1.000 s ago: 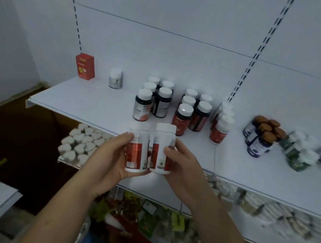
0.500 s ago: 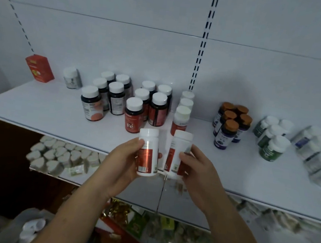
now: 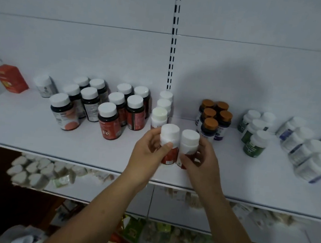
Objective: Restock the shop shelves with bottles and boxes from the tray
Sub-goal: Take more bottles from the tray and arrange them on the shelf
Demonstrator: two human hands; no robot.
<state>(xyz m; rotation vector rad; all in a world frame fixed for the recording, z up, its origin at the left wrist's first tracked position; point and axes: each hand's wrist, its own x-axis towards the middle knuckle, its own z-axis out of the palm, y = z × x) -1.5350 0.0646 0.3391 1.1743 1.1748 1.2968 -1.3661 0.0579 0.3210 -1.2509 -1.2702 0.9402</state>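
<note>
My left hand [image 3: 146, 155] grips the left bottle [image 3: 172, 136]. My right hand [image 3: 202, 163] grips the right bottle [image 3: 189, 142]. They touch, near the shelf [image 3: 35, 134] front.

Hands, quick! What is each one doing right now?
Left hand: grips one white-capped red-label bottle.
Right hand: grips the second white-capped bottle beside it.

Dim bluish light, soft shadow on back wall [image 3: 229, 83], blurred edges.
</note>
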